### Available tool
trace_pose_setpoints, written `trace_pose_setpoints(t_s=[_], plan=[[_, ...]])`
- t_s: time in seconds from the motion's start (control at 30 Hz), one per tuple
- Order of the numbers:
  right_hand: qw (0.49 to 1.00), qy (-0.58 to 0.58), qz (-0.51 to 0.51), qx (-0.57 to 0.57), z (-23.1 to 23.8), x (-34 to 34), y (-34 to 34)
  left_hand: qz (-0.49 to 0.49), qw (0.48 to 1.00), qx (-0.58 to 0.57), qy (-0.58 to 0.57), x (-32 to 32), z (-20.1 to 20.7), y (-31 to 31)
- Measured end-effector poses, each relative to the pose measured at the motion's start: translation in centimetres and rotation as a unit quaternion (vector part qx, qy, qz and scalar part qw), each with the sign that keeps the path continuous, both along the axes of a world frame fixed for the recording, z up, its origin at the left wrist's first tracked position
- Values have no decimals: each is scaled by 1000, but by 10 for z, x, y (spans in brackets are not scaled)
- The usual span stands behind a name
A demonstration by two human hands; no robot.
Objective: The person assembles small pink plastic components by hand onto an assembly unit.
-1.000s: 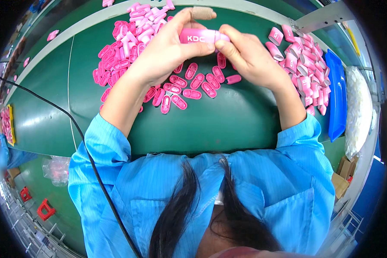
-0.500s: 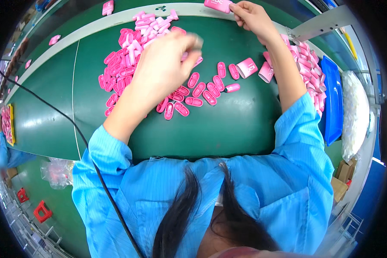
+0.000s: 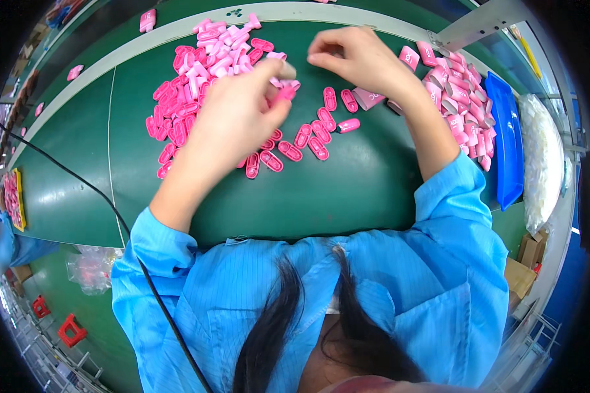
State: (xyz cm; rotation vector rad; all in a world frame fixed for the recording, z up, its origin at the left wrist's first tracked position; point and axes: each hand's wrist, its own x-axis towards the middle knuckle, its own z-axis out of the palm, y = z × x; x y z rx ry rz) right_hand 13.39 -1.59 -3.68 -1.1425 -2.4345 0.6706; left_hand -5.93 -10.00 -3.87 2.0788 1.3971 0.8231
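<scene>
My left hand is closed on a small pink plastic part, which shows between thumb and fingers; the fingers hide some of it. Beside and beyond this hand lies a heap of pink plastic parts, some of them oval caps with a hollow face. My right hand hovers over the table opposite the left one, thumb and fingers curved but apart, with nothing visible in them. Below it are a pink printed sleeve and several loose oval caps.
A pile of printed pink sleeves lies at the right, beside a blue tray and a white plastic bag. Beyond the green table's pale rail a pink piece lies on a belt. A black cable crosses the left side.
My right hand has let go of the printed pink piece at the far rail and come back toward the left hand. The left hand now shows a pink part in its fingers.
</scene>
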Motion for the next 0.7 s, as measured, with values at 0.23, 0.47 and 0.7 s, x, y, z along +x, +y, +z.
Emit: trace_pose_setpoints(t_s=[0.23, 0.47, 0.7], plan=[[994, -107, -26, 1, 1, 75, -22, -70, 916, -260, -296, 8, -9, 29], [995, -85, -48, -38, -2, 88, -27, -75, 870, -306, -380, 36, -18, 54], [972, -199, 7, 127, -7, 63, -7, -17, 847, -298, -439, 32, -18, 63]])
